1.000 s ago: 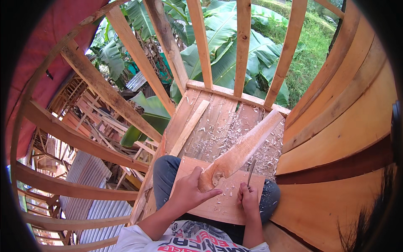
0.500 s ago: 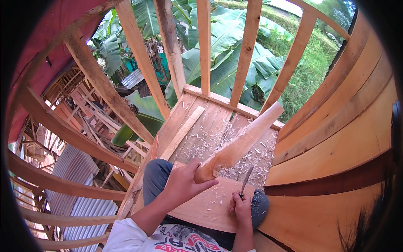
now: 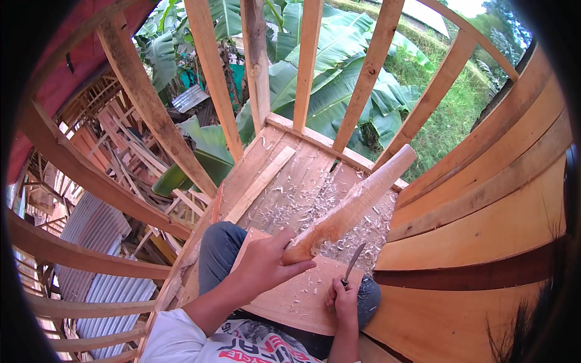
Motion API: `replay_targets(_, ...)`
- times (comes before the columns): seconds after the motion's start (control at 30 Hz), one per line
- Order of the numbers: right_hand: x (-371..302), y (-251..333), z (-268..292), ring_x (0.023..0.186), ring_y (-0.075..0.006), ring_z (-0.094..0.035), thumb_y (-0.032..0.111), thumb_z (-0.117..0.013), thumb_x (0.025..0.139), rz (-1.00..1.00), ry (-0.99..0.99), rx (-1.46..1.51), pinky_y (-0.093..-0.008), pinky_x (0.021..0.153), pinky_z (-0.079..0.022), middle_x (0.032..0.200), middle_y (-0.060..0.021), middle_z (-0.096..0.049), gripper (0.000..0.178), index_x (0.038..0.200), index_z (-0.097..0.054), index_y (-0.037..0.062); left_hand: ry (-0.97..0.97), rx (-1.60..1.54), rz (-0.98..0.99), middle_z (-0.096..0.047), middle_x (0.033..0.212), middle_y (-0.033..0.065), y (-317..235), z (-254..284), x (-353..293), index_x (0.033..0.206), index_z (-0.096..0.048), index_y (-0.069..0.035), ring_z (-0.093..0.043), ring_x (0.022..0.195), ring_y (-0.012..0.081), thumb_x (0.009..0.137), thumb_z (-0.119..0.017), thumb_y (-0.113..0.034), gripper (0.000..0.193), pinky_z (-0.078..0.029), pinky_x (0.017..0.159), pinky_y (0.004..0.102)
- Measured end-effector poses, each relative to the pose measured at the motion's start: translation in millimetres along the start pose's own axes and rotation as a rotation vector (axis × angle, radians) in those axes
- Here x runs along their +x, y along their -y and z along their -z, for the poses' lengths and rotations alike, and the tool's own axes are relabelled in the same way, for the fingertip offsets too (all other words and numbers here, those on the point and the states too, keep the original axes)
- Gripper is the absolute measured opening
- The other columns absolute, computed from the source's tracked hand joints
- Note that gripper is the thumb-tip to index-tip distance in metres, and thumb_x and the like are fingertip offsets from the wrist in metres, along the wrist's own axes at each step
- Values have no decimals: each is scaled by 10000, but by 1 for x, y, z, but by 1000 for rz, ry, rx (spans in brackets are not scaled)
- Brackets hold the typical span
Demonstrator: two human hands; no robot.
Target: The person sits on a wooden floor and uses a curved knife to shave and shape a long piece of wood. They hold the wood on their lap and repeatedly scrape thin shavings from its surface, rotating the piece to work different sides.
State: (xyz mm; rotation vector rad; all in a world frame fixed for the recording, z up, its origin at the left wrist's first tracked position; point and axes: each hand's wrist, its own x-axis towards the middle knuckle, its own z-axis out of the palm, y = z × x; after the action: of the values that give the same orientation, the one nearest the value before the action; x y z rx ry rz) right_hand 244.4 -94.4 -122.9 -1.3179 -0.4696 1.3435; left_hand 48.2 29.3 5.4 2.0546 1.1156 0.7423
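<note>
My left hand (image 3: 269, 260) grips the thick, rounded near end of a carved piece of wood (image 3: 348, 212). The piece slants up and away to the right, narrowing toward its pale far end. In my right hand (image 3: 343, 297) is a knife (image 3: 353, 264), its handle in my closed fist and its slim blade pointing up, apart from the wood. Across my lap lies a flat wooden board (image 3: 287, 302) with a few shavings on it. Part of the handle is hidden by my fingers.
Curled shavings (image 3: 308, 196) litter the plank floor (image 3: 275, 142), where a loose wooden strip (image 3: 260, 184) lies at the left. Upright slats (image 3: 308, 66) stand ahead, with banana leaves (image 3: 333, 54) beyond. A curved plank wall (image 3: 472, 212) rises on the right. Corrugated metal sheets (image 3: 118, 302) lie outside at lower left.
The view has shifted slightly. The carved wood has tipped a little, its far end now a bit farther right. Both hands keep their holds, and the knife stays beside the wood.
</note>
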Motion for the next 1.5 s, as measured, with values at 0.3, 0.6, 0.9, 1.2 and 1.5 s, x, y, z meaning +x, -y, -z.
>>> replay_targets(0.3, -2, 6, -4, 377, -85, -427, 160, -550, 930, -10, -10, -18, -249, 354, -347, 490, 8, -437, 270, 684, -472, 80, 284, -466, 290, -660, 881, 158, 15, 7, -8, 1056, -552, 65, -614, 821, 146, 745, -789, -295, 531, -484, 714, 292)
replay_targets(0.6, 1, 0, -2, 383, -86, -421, 162, -543, 928, -2, -42, -98, -247, 362, -339, 509, 8, -441, 227, 725, -481, 79, 184, -341, 313, -648, 877, 222, 26, -2, -16, 1088, -525, 95, -654, 811, 253, 744, -762, -407, 653, -500, 718, 337)
replay_targets(0.9, -3, -10, -5, 409, -85, -395, 381, -451, 971, -32, -47, -47, -234, 374, -333, 529, 1, -411, 403, 707, -442, 78, 517, -142, 488, -629, 977, 285, 32, 41, -41, 1214, -477, 113, -638, 935, 355, 725, -745, -440, 785, -484, 830, 360)
replay_targets(1.2, -30, -7, -13, 428, -108, -419, 484, -455, 945, 50, 9, -428, -259, 405, -331, 507, -33, -425, 547, 638, -481, 32, 625, -302, 897, -647, 1000, 251, 70, 31, -146, 1172, -547, 63, -643, 952, 339, 733, -726, -436, 688, -482, 850, 371)
replay_targets(1.5, -39, 4, -52, 463, -302, -523, 412, -709, 754, 75, 189, -1174, -340, 452, -393, 541, -162, -506, 454, 655, -553, -3, 622, -188, 973, -658, 929, 235, 89, 19, -159, 1090, -585, 56, -660, 879, 320, 725, -739, -417, 617, -497, 796, 371)
